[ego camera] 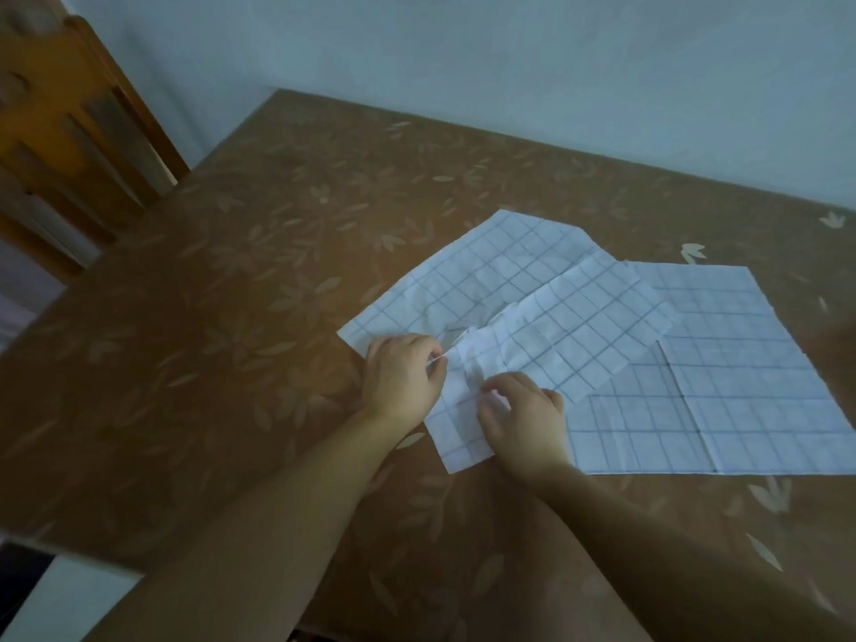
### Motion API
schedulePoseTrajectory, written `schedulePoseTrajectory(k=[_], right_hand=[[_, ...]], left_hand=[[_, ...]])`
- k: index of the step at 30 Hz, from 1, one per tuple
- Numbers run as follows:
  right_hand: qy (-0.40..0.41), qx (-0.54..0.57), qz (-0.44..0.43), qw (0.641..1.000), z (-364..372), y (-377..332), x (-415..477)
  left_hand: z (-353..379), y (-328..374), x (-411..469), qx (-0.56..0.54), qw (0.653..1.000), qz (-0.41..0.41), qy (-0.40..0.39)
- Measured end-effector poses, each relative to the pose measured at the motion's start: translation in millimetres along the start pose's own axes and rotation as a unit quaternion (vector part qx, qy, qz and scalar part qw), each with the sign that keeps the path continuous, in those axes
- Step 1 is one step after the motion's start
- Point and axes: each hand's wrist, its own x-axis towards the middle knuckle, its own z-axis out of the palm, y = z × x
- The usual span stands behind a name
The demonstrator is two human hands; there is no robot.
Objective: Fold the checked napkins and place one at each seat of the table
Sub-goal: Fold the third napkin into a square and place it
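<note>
Both hands, left hand (pixel 402 373) and right hand (pixel 521 417), pinched the crumpled napkin (pixel 523 312) on the worktop (pixel 231 317); it looked thin, limp, best gripped at corners.

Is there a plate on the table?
No, the table holds only checked napkins, and both hands pinch one.

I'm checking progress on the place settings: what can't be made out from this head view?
- Napkin count: the checked napkins overlap, hiding layers.
- Flat napkin: right corner cut off by the frame edge.
- Fold under the left hand and right hand: covered by fingers.
- Seats: only one chair visible, blurred.
</note>
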Motion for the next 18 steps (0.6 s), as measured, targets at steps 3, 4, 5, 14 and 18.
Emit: schedulePoseTrajectory(k=[3, 4, 5, 14, 18], right_hand=[[0.023, 0.055, 0.001, 0.998, -36, -13, -3], [0.029, 0.058, 0.002, 0.998, -53, -22, -4], [0.020, 0.059, 0.011, 0.998, -55, -22, -2], [0.014, 0.020, -0.108, 0.994, -158, -73, -37], [-0.028, 0.009, -0.191, 0.981, -208, -87, -82]], left_hand=[[-32, 27, 3, -0.030, 0.999, 0.015, -0.010], [-48, 39, 3, -0.030, 0.999, 0.013, -0.016], [-48, 43, 4, -0.031, 0.999, 0.009, -0.035], [-163, 141, -28, 0.003, 0.990, 0.098, -0.104], [-220, 198, -75, 0.017, 0.981, 0.138, -0.136]])
